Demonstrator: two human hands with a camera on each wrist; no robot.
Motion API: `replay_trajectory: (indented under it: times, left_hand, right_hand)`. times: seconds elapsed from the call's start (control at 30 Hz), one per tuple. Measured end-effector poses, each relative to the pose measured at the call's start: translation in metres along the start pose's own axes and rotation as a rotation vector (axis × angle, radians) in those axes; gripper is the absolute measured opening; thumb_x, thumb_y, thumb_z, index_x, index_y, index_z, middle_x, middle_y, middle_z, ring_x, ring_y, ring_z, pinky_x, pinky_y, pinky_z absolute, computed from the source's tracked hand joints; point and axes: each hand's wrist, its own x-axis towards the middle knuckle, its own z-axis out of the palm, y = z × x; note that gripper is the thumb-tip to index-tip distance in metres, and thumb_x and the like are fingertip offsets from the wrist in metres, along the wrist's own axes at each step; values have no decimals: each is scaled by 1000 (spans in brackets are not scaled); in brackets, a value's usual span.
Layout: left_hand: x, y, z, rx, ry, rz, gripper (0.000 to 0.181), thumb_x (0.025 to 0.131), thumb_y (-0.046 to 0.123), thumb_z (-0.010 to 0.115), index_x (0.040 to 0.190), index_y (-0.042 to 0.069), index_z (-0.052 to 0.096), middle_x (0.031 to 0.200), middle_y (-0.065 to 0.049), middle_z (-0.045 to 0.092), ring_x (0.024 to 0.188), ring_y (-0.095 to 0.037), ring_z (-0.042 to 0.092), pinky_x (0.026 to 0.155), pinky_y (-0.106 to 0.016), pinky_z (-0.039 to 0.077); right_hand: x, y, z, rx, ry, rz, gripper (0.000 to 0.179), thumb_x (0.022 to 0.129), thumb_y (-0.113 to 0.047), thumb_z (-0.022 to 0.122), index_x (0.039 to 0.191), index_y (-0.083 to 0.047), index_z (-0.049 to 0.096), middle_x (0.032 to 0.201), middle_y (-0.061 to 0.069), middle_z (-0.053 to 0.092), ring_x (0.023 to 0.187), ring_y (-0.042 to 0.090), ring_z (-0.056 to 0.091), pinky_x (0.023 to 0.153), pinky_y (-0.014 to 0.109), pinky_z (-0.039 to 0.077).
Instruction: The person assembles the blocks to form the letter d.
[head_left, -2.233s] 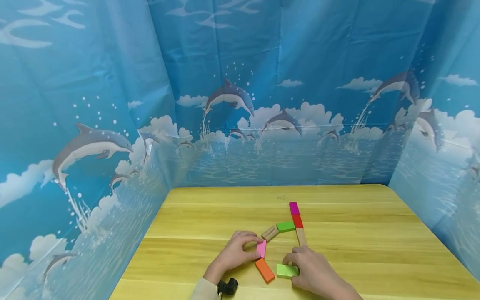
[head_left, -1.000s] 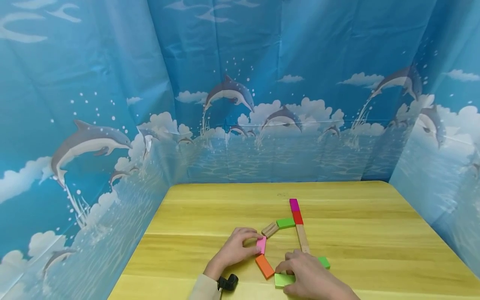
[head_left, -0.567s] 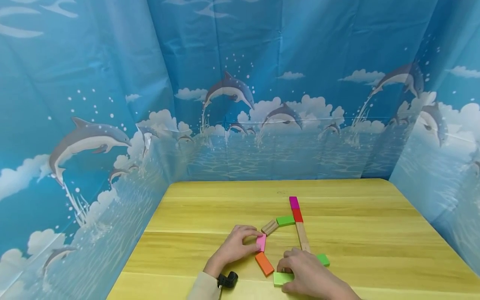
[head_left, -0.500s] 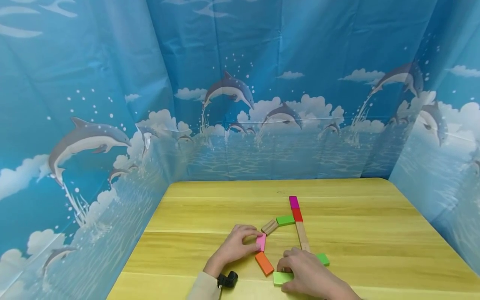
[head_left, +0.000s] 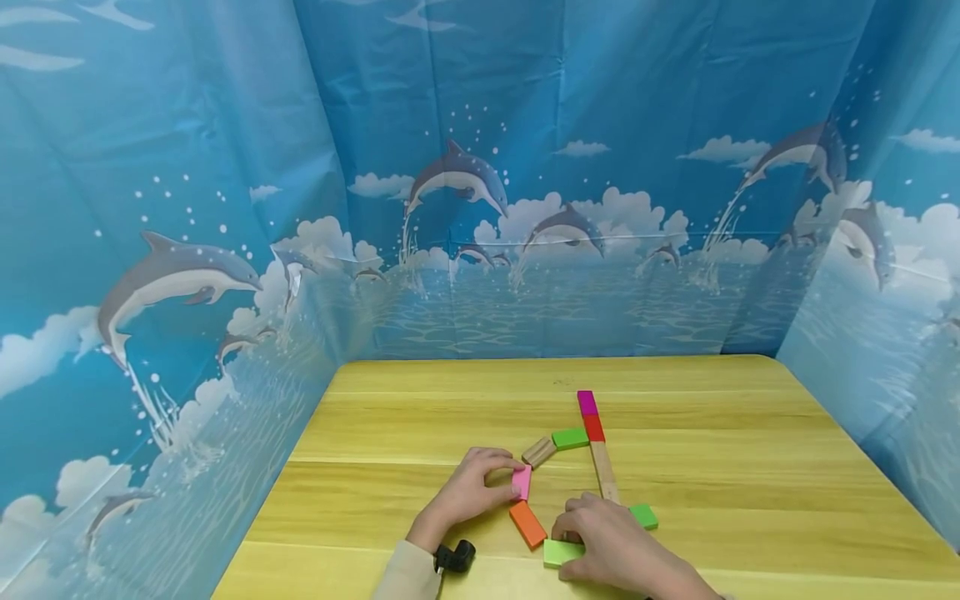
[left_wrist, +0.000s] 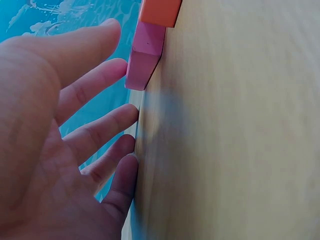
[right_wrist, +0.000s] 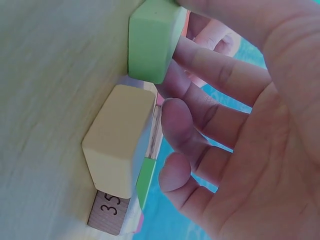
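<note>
In the head view my left hand (head_left: 474,487) is at a pink block (head_left: 522,482). The left wrist view shows its fingers spread, the index fingertip against the pink block's end and the thumb apart from it. My right hand (head_left: 607,542) pinches a light green block (head_left: 561,553) between thumb and index finger, its other fingers loosely bent. An orange block (head_left: 528,525) lies between pink and light green, its near corner close to the light green block's end. Beside the right fingers in the right wrist view lies a cream block (right_wrist: 120,135), hidden by the hand from above.
A ridged wooden block (head_left: 539,452) and a green block (head_left: 570,439) continue the curve. They lead to a straight row of magenta (head_left: 587,402), red (head_left: 593,428) and plain wooden blocks (head_left: 603,471). Another green block (head_left: 643,516) shows beyond the right hand. A dolphin-print curtain (head_left: 480,308) surrounds the table (head_left: 750,467).
My right hand has slid the light green block left and nearer to me, up to the orange block. The green block at right has come into view. My left hand has stayed by the pink block.
</note>
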Motion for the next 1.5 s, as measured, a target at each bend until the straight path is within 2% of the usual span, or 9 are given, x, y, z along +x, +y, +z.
replay_trajectory:
  times: [0.47,0.73,0.87,1.03,1.23,1.33,1.5]
  left_hand:
    - [-1,0,1,-2,4,-13,35,96,41,69,130,31,69,142,5,55,133,-20,41,106,-53,38]
    - [-3,-2,4,0,8,-3,35,96,40,69,129,29,70,141,2,56,132,-22,42,105,-55,38]
    - [-3,-3,4,-8,9,-11,34,95,40,70,128,30,70,140,5,56,130,-21,42,105,-54,39]
    - [-1,-3,3,-11,12,-8,34,95,40,70,128,32,70,140,9,55,130,-19,42,105,-52,39]
    - [-1,-2,2,-21,7,8,34,96,39,70,129,29,70,140,7,55,129,-19,43,104,-52,39]
    - [0,-2,2,-27,6,14,34,96,38,70,129,30,70,140,7,55,130,-20,43,104,-53,39]
    - [1,-2,4,-28,7,18,34,96,39,69,129,31,69,140,8,55,132,-20,41,105,-54,38]
  right_hand:
    - [-1,-1,-9,66,-8,34,34,71,-49,88,98,-33,74,83,-21,52,78,3,44,64,25,41]
    - [-7,6,-22,171,-25,55,36,76,-43,87,107,-29,74,92,-17,58,82,4,51,68,27,47]
    - [-12,14,-30,199,-18,49,38,79,-42,85,112,-26,73,98,-15,61,86,8,57,69,27,49]
    - [-16,24,-41,162,-4,46,37,81,-43,83,114,-28,73,103,-14,62,89,11,56,70,29,49]
    - [-24,31,-48,144,6,69,38,80,-33,85,115,-29,73,108,-13,63,90,14,53,70,28,47]
    - [-29,34,-49,119,25,60,39,78,-30,87,114,-29,74,111,-13,64,94,13,54,74,31,50]
    - [-37,37,-46,105,55,22,39,77,-29,87,114,-27,74,104,-15,63,91,11,52,73,30,48]
